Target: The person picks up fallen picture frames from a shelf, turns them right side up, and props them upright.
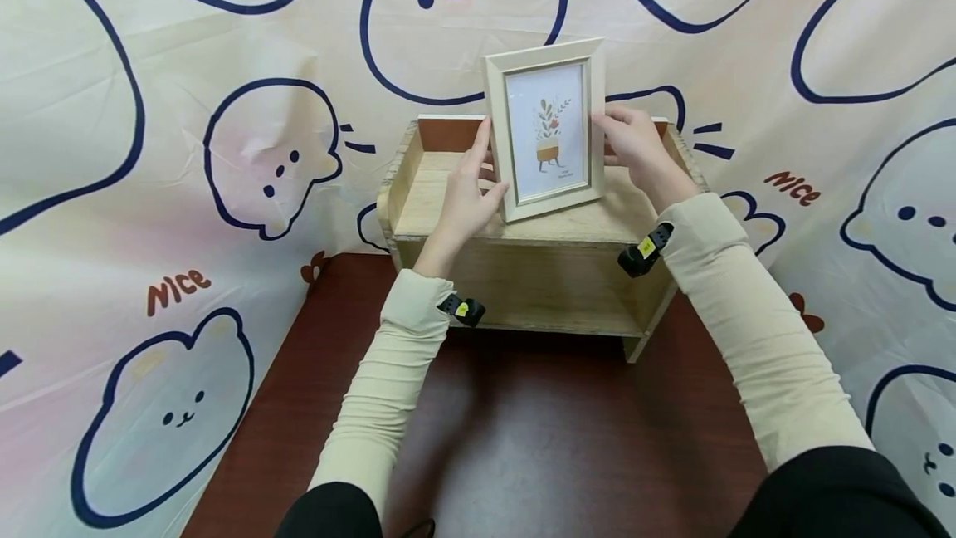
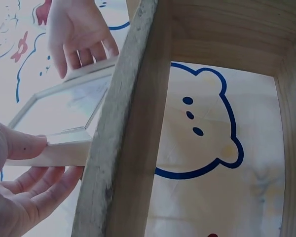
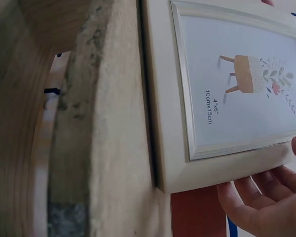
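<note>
frame: white picture frame (image 1: pixel 547 129) stands upright on the top board of the wooden shelf (image 1: pixel 523 272), portrait way up, glass toward the person. Print shows a potted plant on a small stand; the right wrist view reads "4x6, 10cm x 15cm" under it.
frame position: about the middle of the shelf top, its bottom edge on the board, its top edge above the shelf's back rail.
left hand: left hand (image 1: pixel 469 189) on the frame's left edge. Thumb on the front lower corner, fingers behind the edge, nearly straight; a light pinch, seen close in the left wrist view (image 2: pixel 19 173).
right hand: right hand (image 1: pixel 635 148) on the frame's right edge, around mid-height. Fingers curl round behind, thumb at the front rim; the right wrist view shows fingertips (image 3: pixel 246 202) under the frame's edge.
shelf: two-level, raw light wood with raised sides and a back rail; lower level open, nothing seen in it. Sits at the far end of the worktop.
worktop: dark red-brown worktop (image 1: pixel 523 438), both forearms in cream sleeves (image 1: pixel 388 388) over it.
backdrop: cartoon-bear cloth (image 1: pixel 187 148) with "nice" lettering behind and to both sides.
</note>
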`<control>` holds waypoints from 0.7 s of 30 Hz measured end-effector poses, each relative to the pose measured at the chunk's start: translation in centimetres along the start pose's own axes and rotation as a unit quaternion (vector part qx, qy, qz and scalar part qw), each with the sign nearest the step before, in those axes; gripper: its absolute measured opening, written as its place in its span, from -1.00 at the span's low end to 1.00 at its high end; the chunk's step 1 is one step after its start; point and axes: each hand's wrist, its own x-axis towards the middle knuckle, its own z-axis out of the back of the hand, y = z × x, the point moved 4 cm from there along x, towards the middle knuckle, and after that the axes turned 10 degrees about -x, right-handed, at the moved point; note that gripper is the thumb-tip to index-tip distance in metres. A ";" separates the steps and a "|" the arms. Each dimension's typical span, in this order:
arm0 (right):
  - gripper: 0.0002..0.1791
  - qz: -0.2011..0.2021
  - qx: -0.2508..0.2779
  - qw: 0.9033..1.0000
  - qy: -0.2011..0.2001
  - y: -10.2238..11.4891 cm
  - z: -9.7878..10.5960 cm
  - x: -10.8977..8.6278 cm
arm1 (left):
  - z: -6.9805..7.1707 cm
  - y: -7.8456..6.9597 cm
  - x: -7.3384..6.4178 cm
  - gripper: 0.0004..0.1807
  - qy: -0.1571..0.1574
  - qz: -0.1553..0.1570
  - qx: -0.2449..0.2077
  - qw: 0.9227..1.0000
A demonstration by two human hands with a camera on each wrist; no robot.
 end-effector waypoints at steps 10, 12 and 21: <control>-0.50 0.016 0.036 0.999 -0.017 -0.7 0.4 -1.4 | 0.3 0.8 0.2 -0.23 0.001 0.007 0.019 1.000; -0.50 0.022 0.038 0.999 -0.021 -0.9 0.4 -1.7 | 0.3 0.9 0.3 -0.24 0.001 0.007 0.029 1.000; -0.53 0.039 0.040 0.998 -0.034 -1.0 0.3 -2.7 | 0.5 1.1 0.6 -0.26 0.004 0.015 0.043 0.999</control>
